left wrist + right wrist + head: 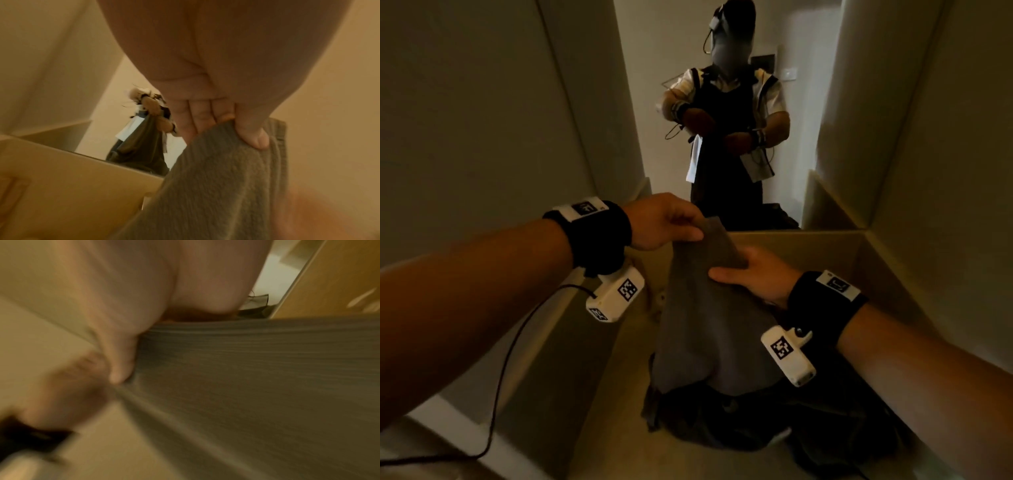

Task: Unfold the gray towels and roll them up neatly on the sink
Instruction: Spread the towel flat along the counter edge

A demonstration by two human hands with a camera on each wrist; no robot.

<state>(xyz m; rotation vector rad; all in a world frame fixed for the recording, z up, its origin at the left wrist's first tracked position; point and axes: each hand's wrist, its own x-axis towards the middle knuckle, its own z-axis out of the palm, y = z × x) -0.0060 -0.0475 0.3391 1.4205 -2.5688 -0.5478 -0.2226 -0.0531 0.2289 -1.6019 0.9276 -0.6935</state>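
A gray towel point(709, 308) hangs lifted above the beige counter point(592, 411), its lower end draping onto a dark heap point(774, 421) near the front. My left hand point(671, 226) pinches the towel's top edge between thumb and fingers; in the left wrist view that thumb presses the ribbed gray towel point(226, 186), with my left hand point(230, 129) above it. My right hand point(750, 274) grips the same towel a little lower on its right edge. Blurred in the right wrist view, my right hand point(123, 363) holds the gray towel point(257, 378).
A mirror point(722, 102) straight ahead reflects the person holding the towel. Beige walls close in on both sides point(482, 120). A black cable point(510, 349) trails from my left wrist over the counter's left edge.
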